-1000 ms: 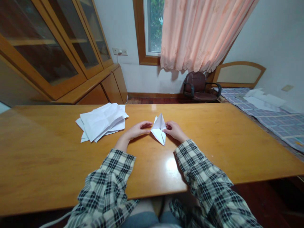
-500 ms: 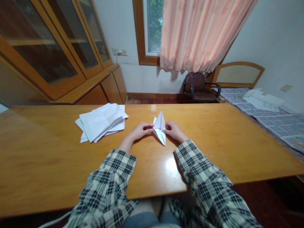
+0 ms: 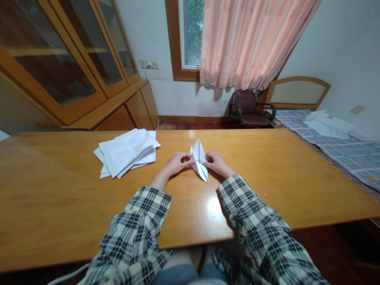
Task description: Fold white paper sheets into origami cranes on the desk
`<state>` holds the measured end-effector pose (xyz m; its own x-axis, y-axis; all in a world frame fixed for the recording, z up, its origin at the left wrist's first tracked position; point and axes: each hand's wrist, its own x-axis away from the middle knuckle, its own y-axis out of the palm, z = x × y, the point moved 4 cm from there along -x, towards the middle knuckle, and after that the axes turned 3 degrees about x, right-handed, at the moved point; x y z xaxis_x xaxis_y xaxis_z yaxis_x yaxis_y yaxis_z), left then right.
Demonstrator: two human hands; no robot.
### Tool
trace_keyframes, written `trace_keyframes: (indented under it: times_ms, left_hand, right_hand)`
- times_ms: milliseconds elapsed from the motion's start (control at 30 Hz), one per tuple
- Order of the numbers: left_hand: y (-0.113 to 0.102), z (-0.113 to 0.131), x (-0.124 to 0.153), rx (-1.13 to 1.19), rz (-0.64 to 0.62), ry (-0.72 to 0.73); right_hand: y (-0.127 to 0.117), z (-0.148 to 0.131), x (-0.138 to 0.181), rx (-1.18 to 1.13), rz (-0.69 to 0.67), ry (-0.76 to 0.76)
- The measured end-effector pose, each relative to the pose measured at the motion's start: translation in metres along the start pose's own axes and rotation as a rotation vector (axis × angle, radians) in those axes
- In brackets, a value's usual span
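Observation:
A small folded white paper shape (image 3: 199,160) with pointed ends stands at the middle of the wooden table (image 3: 267,178). My left hand (image 3: 175,163) pinches its left side and my right hand (image 3: 215,163) pinches its right side, fingers closed on the paper. Both hands rest low over the tabletop, close together. Plaid sleeves cover both forearms.
A loose pile of white paper sheets (image 3: 126,152) lies on the table to the left of my hands. Behind the table are wooden glass-door cabinets (image 3: 74,59), a dark office chair (image 3: 249,109), a pink curtain and a bed (image 3: 341,146) with papers at the right.
My hands have drawn closer together, squeezing the paper shape narrower; its upper point now stands slightly taller. The paper pile has not moved.

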<state>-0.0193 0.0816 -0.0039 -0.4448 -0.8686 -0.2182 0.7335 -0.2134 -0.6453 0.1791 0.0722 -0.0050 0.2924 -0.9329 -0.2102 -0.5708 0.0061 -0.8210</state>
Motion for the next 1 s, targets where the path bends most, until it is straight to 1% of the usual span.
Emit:
trace_keyframes:
  times_ms: [233, 633, 833, 1000]
  left_hand:
    - [0.0027, 0.006, -0.0002, -0.081, 0.047, -0.061]
    - [0.0065, 0.0079, 0.0004, -0.242, 0.056, -0.047]
    - [0.0071, 0.0085, 0.0009, -0.239, 0.082, -0.018]
    - [0.0062, 0.0077, 0.0014, -0.17, 0.113, -0.025]
  right_hand:
    - [-0.0013, -0.0029, 0.0016, 0.009, 0.009, -0.009]
    - [-0.0011, -0.0055, 0.0023, 0.034, 0.019, -0.006]
    - [0.0001, -0.0038, 0.002, 0.032, 0.036, -0.018]
    - [0.0018, -0.001, 0.0011, 0.028, 0.057, -0.024]
